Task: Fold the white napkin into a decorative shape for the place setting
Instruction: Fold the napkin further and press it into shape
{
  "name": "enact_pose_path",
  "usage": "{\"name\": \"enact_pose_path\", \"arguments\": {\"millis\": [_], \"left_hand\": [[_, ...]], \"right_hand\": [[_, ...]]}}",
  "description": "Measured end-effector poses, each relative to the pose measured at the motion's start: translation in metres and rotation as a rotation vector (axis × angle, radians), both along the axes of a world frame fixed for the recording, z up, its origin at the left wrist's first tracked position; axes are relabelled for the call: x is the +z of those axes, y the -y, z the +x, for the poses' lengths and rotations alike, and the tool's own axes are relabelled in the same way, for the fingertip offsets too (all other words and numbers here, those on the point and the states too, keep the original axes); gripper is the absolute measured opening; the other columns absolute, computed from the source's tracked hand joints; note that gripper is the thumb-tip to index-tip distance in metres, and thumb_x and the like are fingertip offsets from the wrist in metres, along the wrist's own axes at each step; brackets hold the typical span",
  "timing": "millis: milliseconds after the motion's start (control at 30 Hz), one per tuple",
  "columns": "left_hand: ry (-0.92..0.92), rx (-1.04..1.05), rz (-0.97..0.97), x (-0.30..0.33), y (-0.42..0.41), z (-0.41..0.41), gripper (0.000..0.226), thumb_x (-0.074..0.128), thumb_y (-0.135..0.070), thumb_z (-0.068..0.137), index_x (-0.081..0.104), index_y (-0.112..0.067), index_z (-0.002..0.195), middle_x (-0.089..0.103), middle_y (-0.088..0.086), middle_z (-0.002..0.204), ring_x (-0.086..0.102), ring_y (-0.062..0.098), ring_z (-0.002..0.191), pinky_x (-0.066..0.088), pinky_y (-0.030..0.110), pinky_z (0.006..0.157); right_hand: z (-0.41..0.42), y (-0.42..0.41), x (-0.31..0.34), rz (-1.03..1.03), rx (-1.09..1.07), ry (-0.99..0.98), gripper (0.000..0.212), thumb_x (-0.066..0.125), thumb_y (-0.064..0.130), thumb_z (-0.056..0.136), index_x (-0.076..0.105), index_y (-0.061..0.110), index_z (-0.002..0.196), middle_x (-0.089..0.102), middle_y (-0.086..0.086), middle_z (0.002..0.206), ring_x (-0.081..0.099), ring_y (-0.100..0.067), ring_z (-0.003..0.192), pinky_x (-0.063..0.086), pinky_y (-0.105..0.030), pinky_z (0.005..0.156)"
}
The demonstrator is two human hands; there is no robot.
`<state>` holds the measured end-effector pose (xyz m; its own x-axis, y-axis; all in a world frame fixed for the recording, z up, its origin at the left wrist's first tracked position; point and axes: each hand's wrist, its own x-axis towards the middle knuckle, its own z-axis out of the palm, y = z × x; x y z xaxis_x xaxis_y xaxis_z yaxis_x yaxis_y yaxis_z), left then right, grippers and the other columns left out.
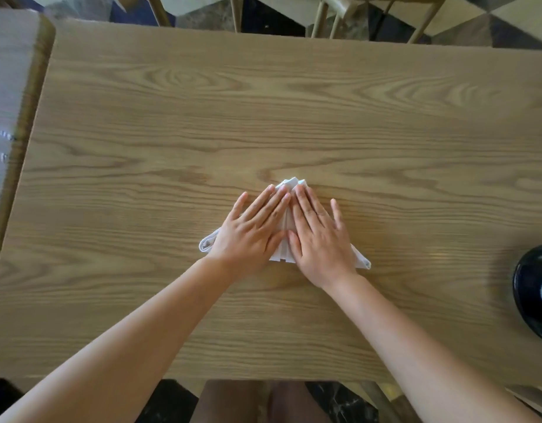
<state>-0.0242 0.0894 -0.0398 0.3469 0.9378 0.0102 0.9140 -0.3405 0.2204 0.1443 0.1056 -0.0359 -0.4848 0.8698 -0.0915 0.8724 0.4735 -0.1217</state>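
Two flat hands press the white napkin [286, 221] on the table [172, 117].
Left hand [251, 230] and right hand [320, 236], fingers straight, cover the folded triangle near the table's front edge.

Both hands [286, 232] flat on napkin [282, 253] (triangular).

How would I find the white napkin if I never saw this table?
Look at the big wooden table, near its front middle. Two flat hands, left hand and right hand, press on the white napkin, a pleated triangle and the only white cloth there.
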Motion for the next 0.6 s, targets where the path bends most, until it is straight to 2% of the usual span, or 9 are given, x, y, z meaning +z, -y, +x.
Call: {"name": "enact_pose_path", "arguments": {"millis": [133, 233, 367, 533, 600], "left_hand": [[-0.087, -0.133, 0.039, 0.000, 0.008, -0.044, 0.052, 0.031, -0.030, 0.096, 0.034, -0.013, 0.144, 0.031, 0.000, 0.151, 0.029, 0.016, 0.139, 0.022, 0.050, 0.110], [-0.085, -0.155, 0.003, -0.003, 0.009, -0.058, 0.053, 0.029, -0.031, 0.096, 0.027, -0.014, 0.146, 0.023, -0.001, 0.154, 0.020, 0.013, 0.141, 0.019, 0.049, 0.112], [-0.104, -0.154, -0.086, -0.004, 0.008, -0.057, 0.056, 0.025, -0.034, 0.096, 0.020, -0.016, 0.149, 0.014, -0.004, 0.157, 0.009, 0.012, 0.144, 0.008, 0.047, 0.115], [-0.146, -0.152, -0.132, -0.001, 0.009, -0.057, 0.064, 0.016, -0.052, 0.095, 0.012, -0.019, 0.150, 0.012, -0.001, 0.157, 0.006, 0.015, 0.145, 0.008, 0.053, 0.113], [-0.110, -0.101, -0.086, 0.005, 0.012, -0.052, 0.066, 0.011, -0.056, 0.095, 0.009, -0.020, 0.150, 0.010, 0.000, 0.157, 0.003, 0.016, 0.145, 0.005, 0.057, 0.113]], "right_hand": [[0.046, 0.002, 0.006, 0.040, 0.117, 0.071, 0.055, 0.028, 0.033, 0.095, 0.024, 0.015, 0.146, 0.023, 0.001, 0.154, 0.017, -0.017, 0.143, 0.011, -0.053, 0.113], [0.065, 0.000, 0.001, 0.011, 0.197, 0.065, 0.055, 0.026, 0.034, 0.095, 0.021, 0.014, 0.147, 0.022, 0.001, 0.154, 0.014, -0.015, 0.142, 0.011, -0.052, 0.113], [0.065, -0.003, -0.005, -0.052, 0.180, 0.005, 0.057, 0.024, 0.033, 0.094, 0.014, 0.015, 0.148, 0.014, 0.004, 0.155, 0.011, -0.013, 0.143, 0.004, -0.055, 0.112], [0.063, -0.002, 0.000, -0.072, 0.164, 0.045, 0.059, 0.026, 0.037, 0.094, 0.013, 0.017, 0.148, 0.015, 0.002, 0.155, 0.010, -0.016, 0.143, 0.007, -0.060, 0.110], [0.062, 0.001, 0.003, -0.049, 0.117, 0.051, 0.060, 0.026, 0.041, 0.094, 0.012, 0.019, 0.148, 0.015, -0.002, 0.156, 0.010, -0.018, 0.143, 0.010, -0.061, 0.110]]}}
